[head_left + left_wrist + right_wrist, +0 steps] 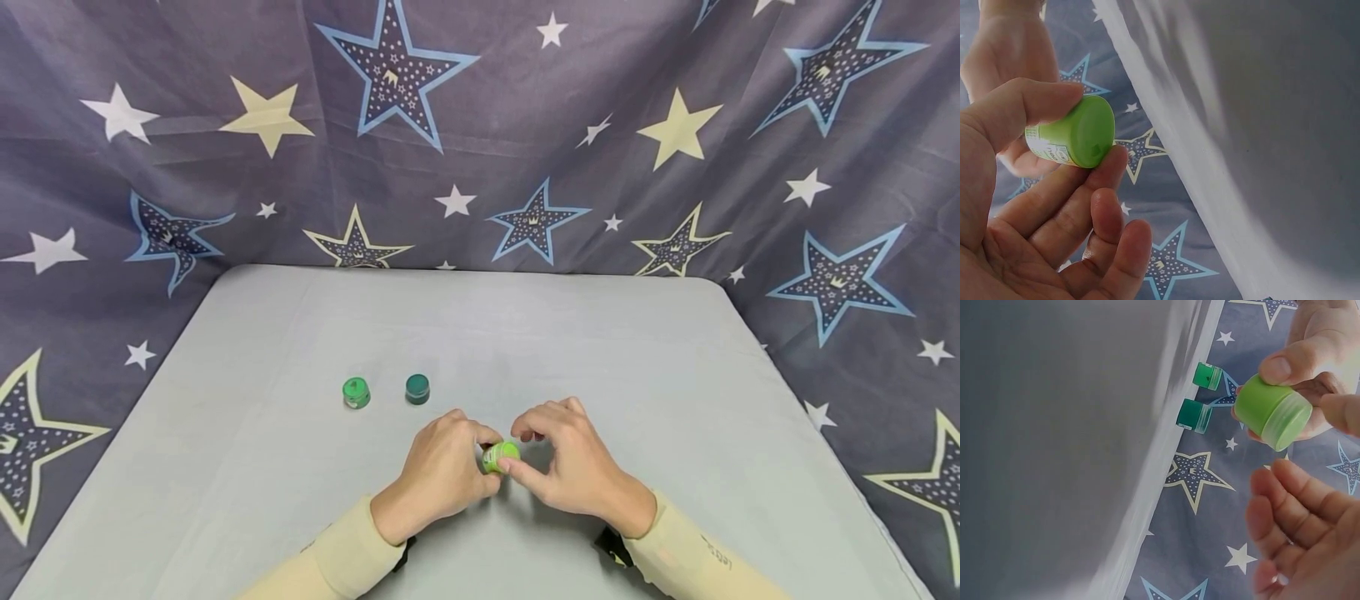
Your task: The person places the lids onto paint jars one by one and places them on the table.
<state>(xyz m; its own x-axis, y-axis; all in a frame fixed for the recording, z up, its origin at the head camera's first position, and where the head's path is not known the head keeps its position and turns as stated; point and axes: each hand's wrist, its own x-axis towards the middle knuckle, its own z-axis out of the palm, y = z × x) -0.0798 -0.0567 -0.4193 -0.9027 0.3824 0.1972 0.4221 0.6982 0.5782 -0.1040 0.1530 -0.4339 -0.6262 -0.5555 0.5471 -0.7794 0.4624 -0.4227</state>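
My left hand (444,465) pinches a small light green paint pot (501,455) between thumb and fingers, low over the table's near middle. The pot is tipped on its side, its clear-rimmed lid (1288,422) facing my right hand (581,467). In the right wrist view, the right fingers (1297,500) stand spread and apart from the pot. The right thumb is close to the lid; whether it touches cannot be told. Farther off on the table stand a bright green pot (356,392) and a dark teal pot (417,389), both with lids.
A pale grey cloth covers the table (600,350). Behind it and along its sides hangs a dark curtain (480,150) with a star pattern. The two standing pots lie ahead and left of my hands.
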